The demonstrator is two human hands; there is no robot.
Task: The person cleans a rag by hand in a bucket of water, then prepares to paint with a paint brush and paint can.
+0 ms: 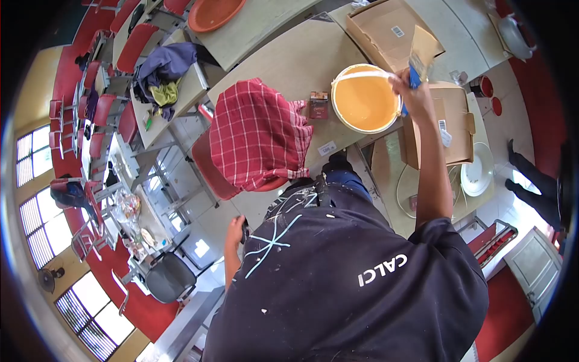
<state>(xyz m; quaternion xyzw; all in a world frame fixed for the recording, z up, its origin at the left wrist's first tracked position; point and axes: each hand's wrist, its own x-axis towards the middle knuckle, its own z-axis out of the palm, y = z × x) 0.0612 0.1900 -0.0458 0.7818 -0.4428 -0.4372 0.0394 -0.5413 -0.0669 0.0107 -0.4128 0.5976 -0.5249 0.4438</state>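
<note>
My right hand (413,93) is closed around a paint brush (425,48) with a blue handle and a wide tan head pointing away from me. It is at the right rim of a white bucket (365,99) of yellow-orange paint, whose pale handle reaches close to my fingers; whether they touch it I cannot tell. Low beside my body, my left hand (234,232) is closed on a small dark object I cannot make out. Left of the bucket are a small dark red box (318,105) and a red checked cloth (262,136) draped over a red chair.
Open cardboard boxes (392,30) lie beyond the bucket, and another box (443,127) is to its right, near a white round lid (476,169). Purple clothing (166,63) covers a desk at the left. A person's dark-clothed legs (534,190) show at far right.
</note>
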